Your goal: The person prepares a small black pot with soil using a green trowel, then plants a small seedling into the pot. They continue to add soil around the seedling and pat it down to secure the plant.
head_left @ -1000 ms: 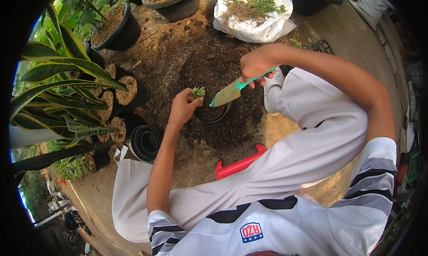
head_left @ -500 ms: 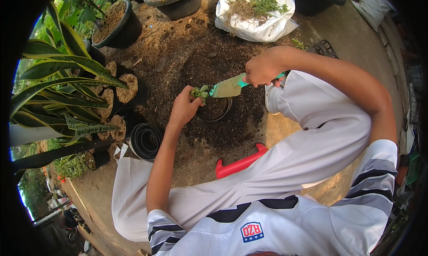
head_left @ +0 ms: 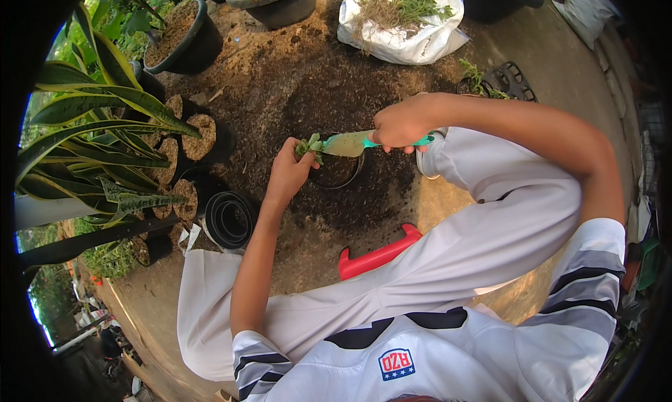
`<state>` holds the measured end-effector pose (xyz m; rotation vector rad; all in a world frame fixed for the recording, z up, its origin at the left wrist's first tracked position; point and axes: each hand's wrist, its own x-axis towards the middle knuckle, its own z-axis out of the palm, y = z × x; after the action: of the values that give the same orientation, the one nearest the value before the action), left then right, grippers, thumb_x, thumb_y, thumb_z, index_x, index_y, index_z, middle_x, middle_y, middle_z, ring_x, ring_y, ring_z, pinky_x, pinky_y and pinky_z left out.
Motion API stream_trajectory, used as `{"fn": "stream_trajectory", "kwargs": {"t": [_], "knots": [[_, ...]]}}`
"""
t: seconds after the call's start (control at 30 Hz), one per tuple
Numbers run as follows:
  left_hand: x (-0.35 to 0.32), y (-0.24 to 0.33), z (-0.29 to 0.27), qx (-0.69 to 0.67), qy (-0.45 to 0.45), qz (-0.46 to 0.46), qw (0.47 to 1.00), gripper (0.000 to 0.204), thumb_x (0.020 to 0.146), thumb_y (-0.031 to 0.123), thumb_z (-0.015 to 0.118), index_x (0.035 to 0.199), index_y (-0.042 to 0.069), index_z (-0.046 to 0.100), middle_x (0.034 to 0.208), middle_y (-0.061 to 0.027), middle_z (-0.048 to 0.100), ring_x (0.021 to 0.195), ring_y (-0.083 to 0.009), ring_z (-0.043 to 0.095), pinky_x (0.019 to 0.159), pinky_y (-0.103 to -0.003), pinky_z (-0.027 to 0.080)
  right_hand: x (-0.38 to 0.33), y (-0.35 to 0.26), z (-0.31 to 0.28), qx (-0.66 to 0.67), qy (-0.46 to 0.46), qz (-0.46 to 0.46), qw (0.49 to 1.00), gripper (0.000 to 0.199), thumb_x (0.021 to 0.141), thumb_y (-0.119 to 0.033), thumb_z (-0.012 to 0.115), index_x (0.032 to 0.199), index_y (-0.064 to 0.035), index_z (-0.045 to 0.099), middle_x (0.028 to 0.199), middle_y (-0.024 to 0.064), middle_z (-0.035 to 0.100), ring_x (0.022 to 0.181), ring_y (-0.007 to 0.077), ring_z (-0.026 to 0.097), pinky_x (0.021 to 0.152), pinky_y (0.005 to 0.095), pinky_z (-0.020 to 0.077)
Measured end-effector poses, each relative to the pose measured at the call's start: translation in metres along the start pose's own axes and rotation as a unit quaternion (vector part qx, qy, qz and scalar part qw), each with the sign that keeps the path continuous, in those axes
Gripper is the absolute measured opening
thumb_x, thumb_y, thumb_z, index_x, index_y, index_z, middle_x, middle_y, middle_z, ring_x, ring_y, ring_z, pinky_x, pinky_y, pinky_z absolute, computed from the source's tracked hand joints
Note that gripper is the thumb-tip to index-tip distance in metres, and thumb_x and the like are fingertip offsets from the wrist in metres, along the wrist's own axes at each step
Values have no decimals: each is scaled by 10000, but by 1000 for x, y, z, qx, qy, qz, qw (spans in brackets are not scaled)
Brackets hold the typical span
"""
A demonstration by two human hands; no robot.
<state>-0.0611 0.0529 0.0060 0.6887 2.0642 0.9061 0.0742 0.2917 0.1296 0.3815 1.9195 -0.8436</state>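
Note:
My left hand (head_left: pixel 288 169) is closed around a small leafy seedling (head_left: pixel 310 147) beside the rim of a black pot. In my right hand (head_left: pixel 406 124) is the green handle of a hand trowel (head_left: pixel 344 144), its soil-smeared blade pointing left. The blade's tip reaches the seedling's leaves; whether they touch I cannot tell. Under the blade stands the round black pot (head_left: pixel 362 169) with dark soil in it, partly hidden by the trowel and my left hand. Loose dark soil (head_left: pixel 308 213) lies all around the pot.
A red curved tool handle (head_left: pixel 378 253) lies near my leg. Nested black pots (head_left: pixel 229 220) stand at left, near potted snake plants (head_left: pixel 105 132). At the back are a white sack (head_left: pixel 392 48) topped with uprooted plants and large black planters (head_left: pixel 280 8). A black slatted object (head_left: pixel 514 82) lies right.
My right hand and the trowel have moved left and slightly nearer to me, and the blade lies flatter. My left hand has barely moved with the seedling.

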Motion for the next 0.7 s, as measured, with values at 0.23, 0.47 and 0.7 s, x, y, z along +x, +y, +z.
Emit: {"fn": "stream_trajectory", "kwargs": {"t": [0.23,0.47,0.7], "knots": [[-1,-4,1,-28,1,19,999,119,957,130,610,971,57,517,842,-57,753,687,-69,519,633,-286,412,10,-5,13,-57,-20,3,998,574,1085,-363,328,935,85,655,783,146,688,648,265,687,642,442,573],[1,-5,-3,2,-2,7,1000,193,960,188,627,976,38,507,845,-115,749,779,-165,676,710,-346,498,11,-5,6,-93,-54,-2,994,434,1028,-279,379,1164,70,600,840,119,666,638,247,655,622,430,558],[0,-2,-1,20,-3,-2,1000,212,960,201,640,980,38,506,838,-112,750,786,-181,690,737,-361,507,25,9,29,-79,-2,-41,996,572,1082,-325,335,808,47,673,735,160,694,646,332,678,714,478,550]]}}
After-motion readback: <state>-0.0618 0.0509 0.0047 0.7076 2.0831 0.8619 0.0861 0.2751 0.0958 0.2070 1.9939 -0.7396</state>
